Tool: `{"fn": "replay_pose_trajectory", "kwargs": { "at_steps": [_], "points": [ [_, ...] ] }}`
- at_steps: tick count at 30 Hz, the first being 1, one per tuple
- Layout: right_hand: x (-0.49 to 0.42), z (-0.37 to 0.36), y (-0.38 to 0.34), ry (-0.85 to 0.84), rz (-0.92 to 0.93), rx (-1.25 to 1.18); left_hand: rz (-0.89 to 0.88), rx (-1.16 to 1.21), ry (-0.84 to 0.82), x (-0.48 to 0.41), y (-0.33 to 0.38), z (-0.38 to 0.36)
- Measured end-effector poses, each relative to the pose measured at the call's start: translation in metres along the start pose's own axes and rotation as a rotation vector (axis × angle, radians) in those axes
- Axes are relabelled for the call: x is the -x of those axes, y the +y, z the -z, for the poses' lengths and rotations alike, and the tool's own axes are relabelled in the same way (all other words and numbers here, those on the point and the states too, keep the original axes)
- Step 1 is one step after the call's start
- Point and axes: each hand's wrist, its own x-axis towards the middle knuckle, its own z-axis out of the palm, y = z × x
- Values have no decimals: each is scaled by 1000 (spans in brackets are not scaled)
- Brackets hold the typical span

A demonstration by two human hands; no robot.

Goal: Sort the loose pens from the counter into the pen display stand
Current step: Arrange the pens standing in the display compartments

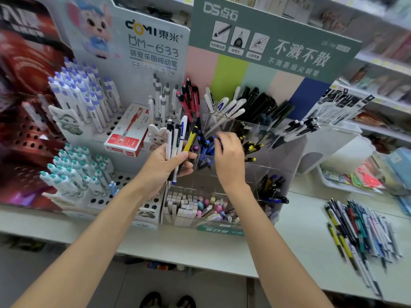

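Light, stiff and smooth, pens are best taken mid-barrel, or they may slide. The left hand (164, 167) grips a bundle of pens (178, 141), thumb across the barrels. Just beside it the right hand (229, 158) curls over the blue pens (208, 147) in the clear stand (278, 152); blur hides whether it pinches one. The loose pile (360, 230) lies on the counter (300, 230), well right of both hands.

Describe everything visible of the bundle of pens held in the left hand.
The bundle of pens holds slim plastic pens: white ones with black clips, one white with blue trim, one yellow and black. The left hand grips them mid-barrel, roughly upright, tops fanned, in front of the clear display stand.
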Motion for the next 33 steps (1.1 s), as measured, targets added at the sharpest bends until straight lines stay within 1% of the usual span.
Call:
{"fn": "replay_pose_trajectory", "kwargs": {
  "at_steps": [2,3,5,7,9,11,15,16,17,20,21,22,23,25,27,30,31,33],
  "points": [
    [4,-2,1,8,-1,78,9,0,-20,0,1,-1],
    [5,1,0,22,-19,48,13,-6,-37,0,3,-2],
    [2,17,-7,52,-74,-141,14,-32,-82,-1,6,-5],
    [-4,37,-16,-18,-181,-385,19,-62,-135,-2,9,-11],
    [-11,54,-24,-146,-275,-519,32,-76,-204,-4,11,-21],
    [-16,67,-24,-198,-301,-570,43,-98,-266,-8,11,-32],
    [-20,96,-13,-220,-301,-653,43,-125,-348,-15,9,-57],
    [-20,102,-9,-192,-300,-647,45,-127,-368,-16,8,-64],
    [-21,107,-3,-113,-322,-644,49,-128,-380,-18,6,-70],
    [-23,124,22,285,-515,-713,43,-155,-337,-22,2,-80],
    [-24,129,31,392,-538,-682,43,-158,-313,-23,0,-82],
    [-25,133,38,454,-525,-606,47,-148,-297,-23,-1,-82],
    [-24,134,44,483,-490,-529,55,-131,-291,-24,-3,-82],
    [-21,127,48,470,-392,-391,60,-122,-288,-24,-5,-80],
    [-15,112,53,358,-282,-266,44,-146,-296,-25,-7,-80],
    [-1,85,63,52,-156,-93,11,-188,-318,-26,-9,-79],
    [2,79,65,2,-129,-32,0,-195,-321,-26,-8,-79],
    [4,74,66,3,-97,68,-19,-198,-317,-26,-6,-76]
  ]
}}
